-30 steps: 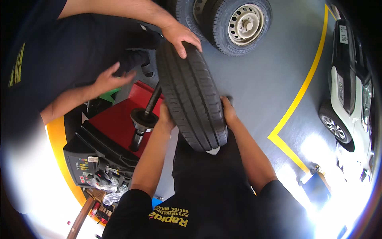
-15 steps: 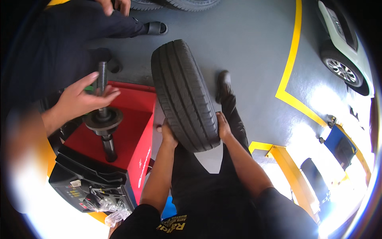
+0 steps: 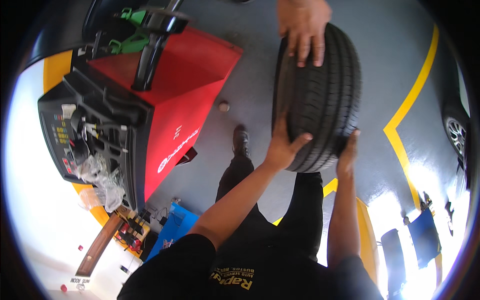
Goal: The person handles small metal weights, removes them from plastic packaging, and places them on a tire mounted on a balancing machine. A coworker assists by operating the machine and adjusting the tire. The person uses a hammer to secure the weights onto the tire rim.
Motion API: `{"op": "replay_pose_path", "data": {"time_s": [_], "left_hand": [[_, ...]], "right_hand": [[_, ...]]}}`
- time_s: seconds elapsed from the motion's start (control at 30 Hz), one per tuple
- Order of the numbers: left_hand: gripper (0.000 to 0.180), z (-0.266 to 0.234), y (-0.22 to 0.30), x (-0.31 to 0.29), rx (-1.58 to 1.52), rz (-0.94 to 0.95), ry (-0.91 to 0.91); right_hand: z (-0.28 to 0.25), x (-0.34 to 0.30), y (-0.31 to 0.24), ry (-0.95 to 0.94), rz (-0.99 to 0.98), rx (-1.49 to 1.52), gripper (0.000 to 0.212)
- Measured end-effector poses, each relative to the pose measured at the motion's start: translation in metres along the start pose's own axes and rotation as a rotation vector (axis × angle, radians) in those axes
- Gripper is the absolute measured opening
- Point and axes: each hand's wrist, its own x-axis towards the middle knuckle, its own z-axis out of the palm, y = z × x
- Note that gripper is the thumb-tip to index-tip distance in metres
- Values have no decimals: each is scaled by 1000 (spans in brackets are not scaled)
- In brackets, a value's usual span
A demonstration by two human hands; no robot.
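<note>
A black car tire (image 3: 332, 95) stands upright in front of me, its tread facing me. Against its left side, near the bottom, my left hand (image 3: 284, 149) presses with the thumb over the tread. On the opposite side my right hand (image 3: 348, 152) holds the lower right edge, its fingers partly hidden. Between them both hands grip the tire. Another person's hand (image 3: 305, 32) rests on the tire's top with fingers spread down over the tread. The tire's hub side is mostly turned away.
To the left stands a red wheel balancer (image 3: 195, 75) with a black shaft (image 3: 148, 62) and a black control panel (image 3: 65, 135) holding crumpled clear plastic. Yellow lines (image 3: 407, 112) mark the grey floor. A parked car's wheel (image 3: 456, 132) shows at far right, and a blue panel (image 3: 425, 237) stands lower right.
The tire and my hands have shifted right in view, while the balancer appears larger and higher. The other person's hand, earlier beside the shaft, is now on top of the tire.
</note>
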Motion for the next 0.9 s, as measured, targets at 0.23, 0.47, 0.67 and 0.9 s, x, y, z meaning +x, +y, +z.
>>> {"op": "replay_pose_path", "data": {"time_s": [0.23,0.47,0.67,0.9], "left_hand": [[39,-117,-211,1,216,-303,-193],[98,-179,-464,83,1045,-278,11],[75,-153,-529,107,1110,-440,50],[68,-188,-510,128,1248,-421,24]], "right_hand": [[-35,-30,74,326,-276,-118,77],[-107,-58,156,511,-372,250,72],[-128,-98,195,241,-485,412,69],[-131,-102,213,-167,-455,726,66]]}}
